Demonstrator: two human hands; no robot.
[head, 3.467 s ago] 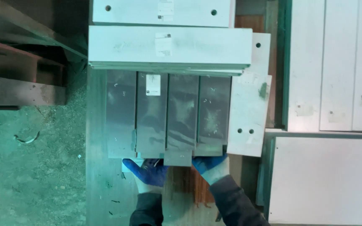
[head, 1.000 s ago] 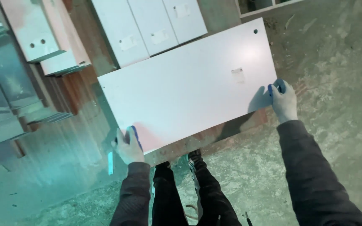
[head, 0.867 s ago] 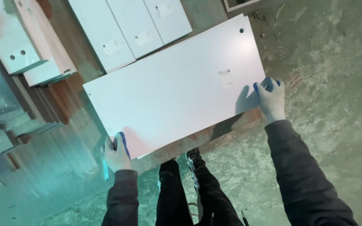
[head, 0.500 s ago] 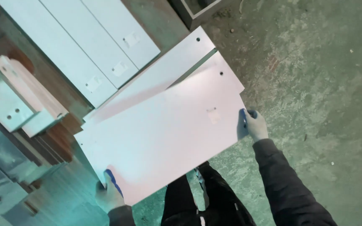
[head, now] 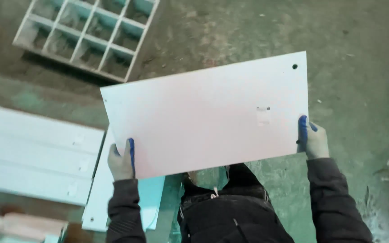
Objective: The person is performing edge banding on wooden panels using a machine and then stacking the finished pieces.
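While the person looks straight down, a white rectangular panel [head: 208, 117] is held flat in front of the body, above the concrete floor [head: 361, 81]. Its long axis runs left to right and climbs slightly toward the right, so the right short edge sits higher in the view than the left one. A small round hole marks the far right corner, and a pale label lies near the right end.

At the left, the left hand [head: 121, 159], in a grey glove with blue coating, grips the near left corner, with one blue finger lying on top of the panel. Lower left of it, a stack of white panels [head: 37, 157] lies beside another white sheet [head: 102, 198] that the held panel partly covers. Upper left, a white grid frame [head: 86, 36] rests on the floor, cut off by the top edge.

Below the panel's near edge, the person's dark trousers and jacket show; the feet are hidden.

At the right, the right hand [head: 312, 139] clasps the near right corner, with a blue thumb on top and the other fingers hidden beneath. Right of and beyond the panel, the floor lies open, with only small scraps near the lower right edge.
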